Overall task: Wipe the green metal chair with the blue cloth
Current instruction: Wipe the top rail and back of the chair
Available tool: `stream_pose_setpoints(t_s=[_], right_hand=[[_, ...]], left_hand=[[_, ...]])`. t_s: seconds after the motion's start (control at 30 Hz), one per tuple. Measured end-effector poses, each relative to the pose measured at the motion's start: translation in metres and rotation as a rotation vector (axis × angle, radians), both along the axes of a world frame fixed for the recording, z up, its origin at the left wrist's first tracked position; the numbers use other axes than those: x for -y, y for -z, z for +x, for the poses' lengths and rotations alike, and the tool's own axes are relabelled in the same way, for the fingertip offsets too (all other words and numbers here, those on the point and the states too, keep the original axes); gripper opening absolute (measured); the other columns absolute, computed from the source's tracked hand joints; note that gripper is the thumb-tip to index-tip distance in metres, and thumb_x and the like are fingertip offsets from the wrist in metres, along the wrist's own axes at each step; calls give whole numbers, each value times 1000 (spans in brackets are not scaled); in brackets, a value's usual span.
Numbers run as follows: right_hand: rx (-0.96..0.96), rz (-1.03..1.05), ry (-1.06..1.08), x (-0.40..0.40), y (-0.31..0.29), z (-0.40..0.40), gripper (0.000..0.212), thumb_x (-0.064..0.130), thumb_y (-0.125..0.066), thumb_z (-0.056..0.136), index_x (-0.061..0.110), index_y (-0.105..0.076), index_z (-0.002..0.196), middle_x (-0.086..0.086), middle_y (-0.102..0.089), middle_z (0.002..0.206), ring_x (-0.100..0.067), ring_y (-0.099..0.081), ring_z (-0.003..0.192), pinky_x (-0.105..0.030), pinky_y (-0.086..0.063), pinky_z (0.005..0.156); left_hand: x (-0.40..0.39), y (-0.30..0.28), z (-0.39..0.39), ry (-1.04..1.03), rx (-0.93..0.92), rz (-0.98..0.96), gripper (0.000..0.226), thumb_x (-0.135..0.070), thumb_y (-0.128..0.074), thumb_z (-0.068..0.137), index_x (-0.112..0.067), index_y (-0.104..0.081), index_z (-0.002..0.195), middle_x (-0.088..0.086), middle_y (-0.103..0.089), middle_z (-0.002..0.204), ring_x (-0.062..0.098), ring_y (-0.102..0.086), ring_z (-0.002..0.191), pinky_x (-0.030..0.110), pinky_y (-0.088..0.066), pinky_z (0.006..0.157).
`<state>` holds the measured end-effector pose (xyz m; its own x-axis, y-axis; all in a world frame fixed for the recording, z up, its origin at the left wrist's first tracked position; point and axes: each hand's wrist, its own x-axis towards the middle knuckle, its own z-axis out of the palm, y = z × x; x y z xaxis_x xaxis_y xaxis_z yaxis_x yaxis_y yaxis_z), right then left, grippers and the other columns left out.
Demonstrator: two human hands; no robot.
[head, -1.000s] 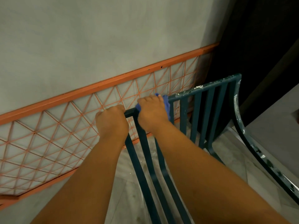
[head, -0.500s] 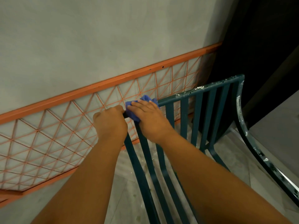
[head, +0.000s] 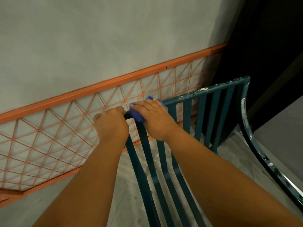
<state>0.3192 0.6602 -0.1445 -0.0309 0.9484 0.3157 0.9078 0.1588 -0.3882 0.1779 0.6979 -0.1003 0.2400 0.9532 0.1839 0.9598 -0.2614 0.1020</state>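
Note:
The dark green metal chair (head: 211,89) fills the lower right, its slatted back seen from above, with white paint flecks on the top rail and right frame. My left hand (head: 110,124) is closed around the left end of the top rail. Just to its right, my right hand (head: 153,117) presses the blue cloth (head: 136,114) onto the same rail; the cloth is bunched under my fingers and palm, with a corner sticking up behind them.
A grey wall with an orange metal lattice panel (head: 68,128) runs close behind the chair. A dark opening (head: 270,38) lies at the upper right. Grey tiled floor (head: 127,194) shows between the slats.
My right hand slid the blue cloth leftward along the top rail until it sits right beside my left hand. The left hand kept its grip on the rail end.

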Motion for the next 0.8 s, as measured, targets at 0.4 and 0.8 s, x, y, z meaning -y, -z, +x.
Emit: stream_pose_setpoints(t_s=[0.4, 0.8], right_hand=[[-66, 40, -4, 21, 12, -22, 70, -5, -40, 78, 14, -39, 146, -4, -36, 154, -19, -16, 147, -31, 6, 119], [-215, 171, 187, 20, -10, 18, 42, 4, -54, 85, 9, -60, 126, -10, -63, 124, -29, -52, 121, -38, -31, 111]], left_hand=[[1, -6, 4, -58, -24, -21, 21, -11, -54, 88, -28, -65, 96, -2, -68, 81, 22, -63, 82, 38, -36, 94], [19, -19, 75, 136, 323, -107, 33, -13, -51, 92, -17, -53, 125, 7, -61, 118, 27, -56, 107, 37, -44, 84]])
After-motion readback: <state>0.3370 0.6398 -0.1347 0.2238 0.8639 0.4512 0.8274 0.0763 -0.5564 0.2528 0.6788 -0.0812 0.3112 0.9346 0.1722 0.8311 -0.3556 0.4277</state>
